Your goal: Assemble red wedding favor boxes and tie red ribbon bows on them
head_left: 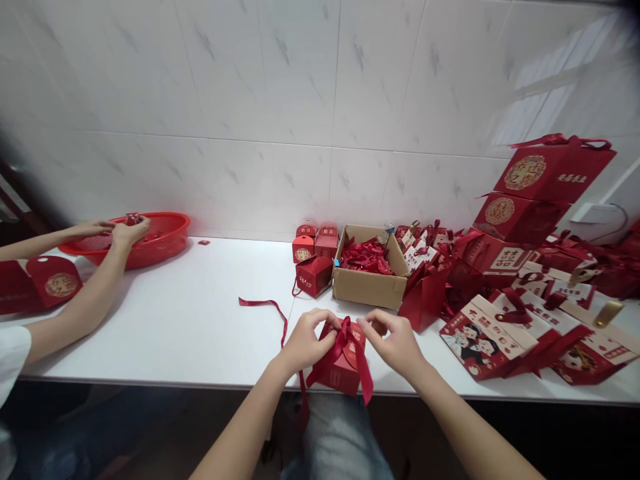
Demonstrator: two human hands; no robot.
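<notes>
The left hand (306, 339) pinches the dark-red satin ribbon bow (344, 337) on a small red cardboard box (340, 381), which sits between both hands on the white table (210, 320); the right hand (397, 340) has thumb and forefinger drawn together beside the bow, though whether they grip ribbon I cannot tell. Beyond the hands are red boxes marked 歡喜 (327, 243) and an open brown carton (367, 288). Right of the right hand, a red-and-white gift box (480, 343) reads 大囍的日子.

The left hand (306, 341) and right hand (396, 339) are flanking a bow (345, 333) on a red box (346, 380) at the front of the surface (215, 333); a carton (370, 290) is standing behind; a co-worker's hand (129, 231) is reaching over a red basin (170, 250).
</notes>
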